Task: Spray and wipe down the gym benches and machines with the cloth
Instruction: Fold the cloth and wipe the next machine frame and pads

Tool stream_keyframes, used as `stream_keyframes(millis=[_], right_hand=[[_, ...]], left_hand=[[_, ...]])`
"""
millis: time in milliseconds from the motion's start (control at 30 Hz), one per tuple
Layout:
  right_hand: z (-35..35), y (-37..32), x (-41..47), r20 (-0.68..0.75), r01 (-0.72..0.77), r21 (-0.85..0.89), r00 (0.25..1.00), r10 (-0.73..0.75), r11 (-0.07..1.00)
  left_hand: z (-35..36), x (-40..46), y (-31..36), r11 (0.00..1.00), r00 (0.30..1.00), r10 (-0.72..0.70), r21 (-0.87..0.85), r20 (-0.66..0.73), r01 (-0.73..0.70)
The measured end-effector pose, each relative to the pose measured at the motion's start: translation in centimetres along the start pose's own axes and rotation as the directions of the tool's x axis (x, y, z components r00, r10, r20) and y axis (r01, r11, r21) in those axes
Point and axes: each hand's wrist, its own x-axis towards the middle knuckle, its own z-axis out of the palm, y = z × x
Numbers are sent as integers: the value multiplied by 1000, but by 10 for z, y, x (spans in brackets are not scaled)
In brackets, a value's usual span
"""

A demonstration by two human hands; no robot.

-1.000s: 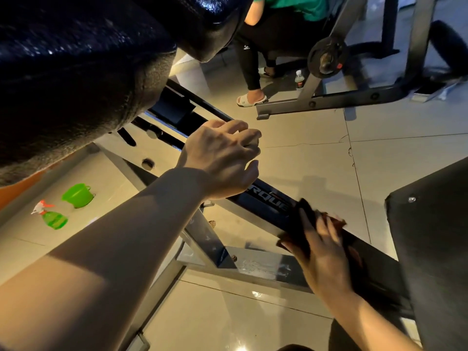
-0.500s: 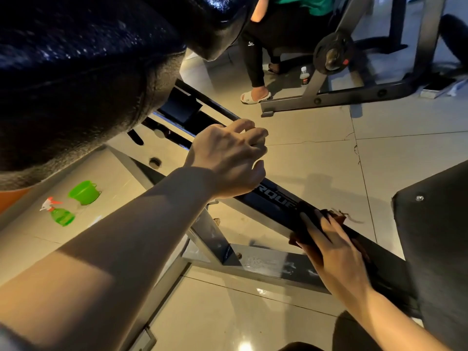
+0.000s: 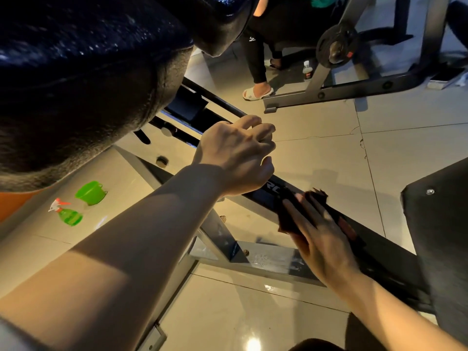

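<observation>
Since before, right hand [image 3: 326, 239] slides the soft, limp cloth [image 3: 298, 211] up the frame bar [image 3: 273, 190], fingers flat; left hand [image 3: 238, 155] grips the bar.

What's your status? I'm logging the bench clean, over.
Right hand presses dark cloth flat on the bench frame bar. Left hand curled on the bar. Spray bottle on the floor. Nothing in the way.

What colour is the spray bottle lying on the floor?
The spray bottle is green with a white and red trigger head, seen in the head view, beside a green cup.
</observation>
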Motion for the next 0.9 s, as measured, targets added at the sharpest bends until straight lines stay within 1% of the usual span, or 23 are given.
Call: stream_keyframes(millis=[67,100,133,200,300,367,433,467,500,567,633,700,733,767,800,833,867,900], right_hand=[[-1,26,-30,122,-108,68,988,100,992],[-3,36,-41,185,-147,74,974,131,986],[-5,42,-47,231,-161,60,962,143,985],[-8,44,-50,258,-167,36,954,152,985],[-9,27,-34,192,-166,76,970,149,983],[-8,4,-15,71,-114,64,991,110,991],[-6,-24,12,-60,-64,25,996,66,998],[-2,-37,27,-110,-61,41,992,65,997],[2,-50,41,-122,-80,102,988,93,992],[5,-61,59,-63,-114,204,990,129,972],[8,-56,55,-3,-118,184,993,120,976],[6,-38,38,46,-100,89,994,97,991],[3,-27,27,86,-107,46,991,103,993],[2,-14,15,157,-146,21,977,141,989],[1,1,1,265,-218,23,942,204,976],[1,16,-15,363,-308,29,889,277,951],[0,31,-31,409,-369,38,854,322,929],[-1,45,-48,413,-384,41,847,334,922]], left_hand=[[-1,0,0,1000,1000,-11,-25,3,11],[0,0,0,999,1000,-15,-35,5,15],[0,0,0,999,1000,-19,-42,5,19],[0,0,0,998,1000,-23,-52,-9,22],[2,-1,-1,1000,1000,0,-19,-17,-1],[1,0,-1,1000,1000,10,-8,-5,-10],[2,1,-1,1000,1000,8,-5,21,-8],[2,-1,-2,1000,999,8,-28,40,-7],[1,-3,-2,999,997,9,-50,75,-5],[-5,-1,-1,998,986,7,-62,168,4],[-15,1,1,999,977,-3,-47,214,13],[-23,-8,12,992,981,6,-124,192,19],[-26,-19,21,983,992,19,-182,124,4],[-25,-36,33,975,998,33,-223,55,-20],[-22,-58,46,969,997,72,-237,28,-64],[-17,-81,60,969,992,110,-229,64,-93],[-12,-104,70,966,979,142,-238,145,-105],[-5,-122,75,960,964,150,-267,221,-88]])
